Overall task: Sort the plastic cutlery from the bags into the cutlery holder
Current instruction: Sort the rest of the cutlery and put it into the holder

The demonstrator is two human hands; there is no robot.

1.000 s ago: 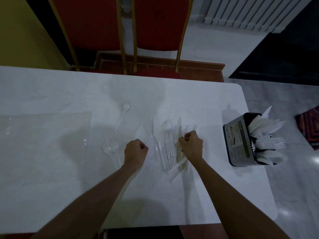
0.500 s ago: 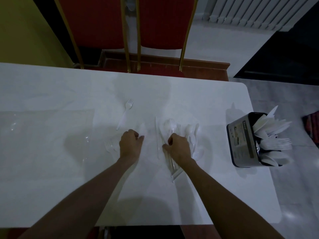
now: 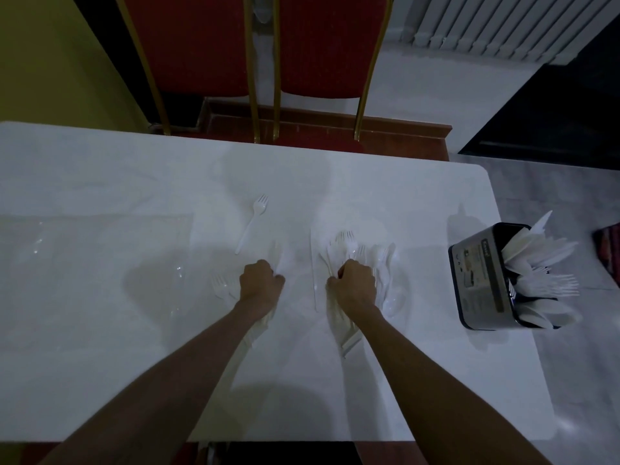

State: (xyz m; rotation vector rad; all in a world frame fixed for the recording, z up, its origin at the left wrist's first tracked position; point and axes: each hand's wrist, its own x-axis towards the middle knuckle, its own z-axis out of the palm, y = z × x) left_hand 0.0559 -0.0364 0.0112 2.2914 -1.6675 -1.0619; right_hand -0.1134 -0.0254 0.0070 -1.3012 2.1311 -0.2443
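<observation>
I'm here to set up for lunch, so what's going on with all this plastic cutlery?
A person is sorting white plastic cutlery at a white table. The right hand grips a pile of forks and spoons, and the left hand grips a few white pieces beside it. The cutlery holder at the table's right edge already has many pieces in it. A single fork and a clear bag lie loose on the table.

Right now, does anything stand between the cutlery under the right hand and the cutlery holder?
Nothing visible does. The right hand grips the pile of cutlery, and only bare table lies between it and the cutlery holder at the table's right edge.
</observation>
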